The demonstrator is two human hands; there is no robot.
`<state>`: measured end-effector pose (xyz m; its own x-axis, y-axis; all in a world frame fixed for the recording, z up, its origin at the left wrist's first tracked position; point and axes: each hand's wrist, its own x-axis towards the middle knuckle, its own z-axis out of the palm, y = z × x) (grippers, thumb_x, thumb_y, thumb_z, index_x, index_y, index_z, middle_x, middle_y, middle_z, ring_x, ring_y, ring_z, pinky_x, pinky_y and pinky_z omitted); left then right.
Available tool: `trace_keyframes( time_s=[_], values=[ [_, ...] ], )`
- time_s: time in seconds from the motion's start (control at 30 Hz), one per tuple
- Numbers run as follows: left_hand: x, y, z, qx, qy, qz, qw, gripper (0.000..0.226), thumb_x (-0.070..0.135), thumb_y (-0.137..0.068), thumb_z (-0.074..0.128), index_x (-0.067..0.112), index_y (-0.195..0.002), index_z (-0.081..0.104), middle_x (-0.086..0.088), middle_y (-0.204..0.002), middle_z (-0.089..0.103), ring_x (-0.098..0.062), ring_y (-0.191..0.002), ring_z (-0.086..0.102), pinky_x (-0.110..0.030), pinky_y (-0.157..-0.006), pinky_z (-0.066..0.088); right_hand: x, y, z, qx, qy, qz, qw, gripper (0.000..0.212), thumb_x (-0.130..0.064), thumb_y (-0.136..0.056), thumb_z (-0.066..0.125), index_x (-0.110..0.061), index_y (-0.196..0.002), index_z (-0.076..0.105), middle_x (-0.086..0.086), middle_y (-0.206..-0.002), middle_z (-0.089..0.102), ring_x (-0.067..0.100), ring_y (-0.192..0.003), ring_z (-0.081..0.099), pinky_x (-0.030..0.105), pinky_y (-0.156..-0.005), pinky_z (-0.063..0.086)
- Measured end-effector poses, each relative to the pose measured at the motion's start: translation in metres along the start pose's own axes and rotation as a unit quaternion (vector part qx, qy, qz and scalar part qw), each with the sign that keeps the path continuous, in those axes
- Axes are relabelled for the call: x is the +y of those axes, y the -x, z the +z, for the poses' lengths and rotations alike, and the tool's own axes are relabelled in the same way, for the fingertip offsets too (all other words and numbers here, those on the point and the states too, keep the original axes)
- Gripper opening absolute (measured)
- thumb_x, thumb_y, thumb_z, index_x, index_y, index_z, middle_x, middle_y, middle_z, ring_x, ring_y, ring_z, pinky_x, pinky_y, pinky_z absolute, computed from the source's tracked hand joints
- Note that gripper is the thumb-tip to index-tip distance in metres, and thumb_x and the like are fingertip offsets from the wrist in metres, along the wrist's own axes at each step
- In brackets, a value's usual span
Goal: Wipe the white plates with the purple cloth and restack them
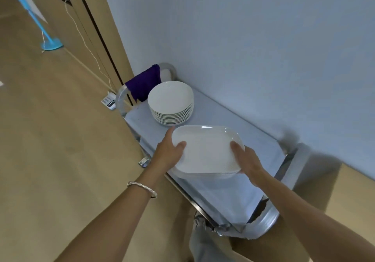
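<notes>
A white rectangular plate (207,150) with rounded corners is held over the cart top, with at least one more like it just under it. My left hand (169,151) grips its left edge, thumb on the top face. My right hand (246,160) grips its right edge, thumb also on top. Behind it stands a stack of several round white plates (171,102). The purple cloth (143,83) hangs over the cart's far handle rail, apart from both hands.
The metal cart (269,219) has a pale covered top (233,192) and stands against a light wall (243,28). A beige floor lies to the left, with a blue stand base (51,44) and a thin cord. A small white device (108,101) lies by the cart's far corner.
</notes>
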<state>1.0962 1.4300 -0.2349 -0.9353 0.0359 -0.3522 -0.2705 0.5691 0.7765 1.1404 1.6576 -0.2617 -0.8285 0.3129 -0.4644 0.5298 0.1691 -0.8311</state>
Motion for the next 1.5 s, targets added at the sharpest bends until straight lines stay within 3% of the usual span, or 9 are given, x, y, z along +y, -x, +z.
trace_keyframes(
  time_s=[0.27, 0.5, 0.73, 0.9, 1.03, 1.17, 1.37, 1.43, 1.5],
  values=[
    [0.026, -0.117, 0.072, -0.120, -0.067, -0.007, 0.990, 0.058, 0.029, -0.096, 0.058, 0.034, -0.149, 0.035, 0.000, -0.144, 0.051, -0.027, -0.129, 0.048, -0.047, -0.108, 0.041, 0.042, -0.089, -0.029, 0.070, -0.046, 0.091, 0.992, 0.041, -0.051, -0.095, 0.041, -0.018, -0.114, 0.057, 0.001, -0.102, 0.061, 0.022, -0.093, 0.059, 0.049, -0.088, 0.053],
    [0.026, -0.179, 0.113, -0.190, -0.113, -0.017, 0.975, 0.052, 0.018, -0.095, 0.060, 0.025, -0.144, 0.043, -0.002, -0.139, 0.052, -0.027, -0.125, 0.051, -0.039, -0.104, 0.043, 0.070, -0.115, -0.026, 0.079, -0.067, 0.190, 0.976, 0.037, -0.042, -0.098, 0.040, -0.017, -0.124, 0.049, 0.005, -0.113, 0.056, 0.024, -0.098, 0.055, 0.037, -0.075, 0.053],
    [0.011, -0.230, 0.122, -0.238, -0.138, -0.019, 0.961, 0.051, 0.017, -0.093, 0.060, 0.027, -0.142, 0.045, -0.003, -0.135, 0.055, -0.027, -0.118, 0.055, -0.046, -0.101, 0.048, 0.078, -0.138, 0.000, 0.105, -0.082, 0.246, 0.960, 0.038, -0.040, -0.097, 0.042, -0.016, -0.124, 0.050, 0.005, -0.113, 0.055, 0.024, -0.099, 0.054, 0.035, -0.070, 0.054],
    [0.009, -0.261, 0.117, -0.257, -0.153, -0.009, 0.954, 0.055, 0.017, -0.093, 0.060, 0.026, -0.144, 0.043, -0.004, -0.138, 0.053, -0.028, -0.116, 0.056, -0.040, -0.095, 0.050, 0.075, -0.147, 0.023, 0.136, -0.080, 0.251, 0.955, 0.037, -0.042, -0.096, 0.044, -0.016, -0.120, 0.053, 0.001, -0.106, 0.058, 0.024, -0.097, 0.058, 0.048, -0.084, 0.055],
    [0.007, -0.272, 0.115, -0.285, -0.195, -0.013, 0.938, 0.063, 0.021, -0.096, 0.057, 0.024, -0.153, 0.030, -0.007, -0.149, 0.046, -0.030, -0.126, 0.052, -0.034, -0.100, 0.044, 0.073, -0.148, 0.031, 0.142, -0.041, 0.239, 0.960, 0.041, -0.046, -0.097, 0.042, -0.015, -0.123, 0.052, 0.001, -0.106, 0.058, 0.025, -0.100, 0.057, 0.049, -0.088, 0.052],
    [0.014, -0.274, 0.116, -0.301, -0.236, 0.011, 0.924, 0.068, 0.019, -0.098, 0.052, 0.020, -0.156, 0.018, -0.007, -0.156, 0.036, -0.029, -0.137, 0.043, -0.032, -0.105, 0.036, 0.068, -0.149, 0.032, 0.139, -0.019, 0.236, 0.961, 0.043, -0.046, -0.098, 0.039, -0.016, -0.128, 0.049, 0.001, -0.109, 0.056, 0.025, -0.100, 0.055, 0.046, -0.089, 0.050],
    [0.018, -0.274, 0.113, -0.326, -0.266, 0.059, 0.905, 0.068, 0.017, -0.098, 0.052, 0.019, -0.156, 0.017, -0.009, -0.157, 0.032, -0.028, -0.139, 0.039, -0.032, -0.106, 0.036, 0.067, -0.147, 0.037, 0.157, 0.005, 0.224, 0.962, 0.044, -0.045, -0.099, 0.037, -0.013, -0.127, 0.049, 0.001, -0.109, 0.056, 0.020, -0.095, 0.052, 0.029, -0.074, 0.039],
    [0.022, -0.273, 0.111, -0.338, -0.267, 0.061, 0.901, 0.068, 0.018, -0.098, 0.053, 0.018, -0.156, 0.018, -0.008, -0.159, 0.029, -0.025, -0.142, 0.036, -0.031, -0.108, 0.033, 0.069, -0.145, 0.037, 0.164, 0.013, 0.205, 0.965, 0.048, -0.048, -0.097, 0.040, -0.010, -0.125, 0.052, 0.004, -0.109, 0.059, 0.019, -0.091, 0.055, 0.025, -0.065, 0.042],
    [0.031, -0.273, 0.108, -0.339, -0.264, 0.071, 0.900, 0.067, 0.020, -0.098, 0.053, 0.018, -0.156, 0.019, -0.006, -0.161, 0.026, -0.023, -0.144, 0.032, -0.030, -0.110, 0.029, 0.067, -0.144, 0.035, 0.170, 0.013, 0.202, 0.964, 0.054, -0.050, -0.095, 0.042, -0.010, -0.129, 0.050, 0.009, -0.118, 0.059, 0.021, -0.097, 0.058, 0.026, -0.072, 0.049]
  ],
)
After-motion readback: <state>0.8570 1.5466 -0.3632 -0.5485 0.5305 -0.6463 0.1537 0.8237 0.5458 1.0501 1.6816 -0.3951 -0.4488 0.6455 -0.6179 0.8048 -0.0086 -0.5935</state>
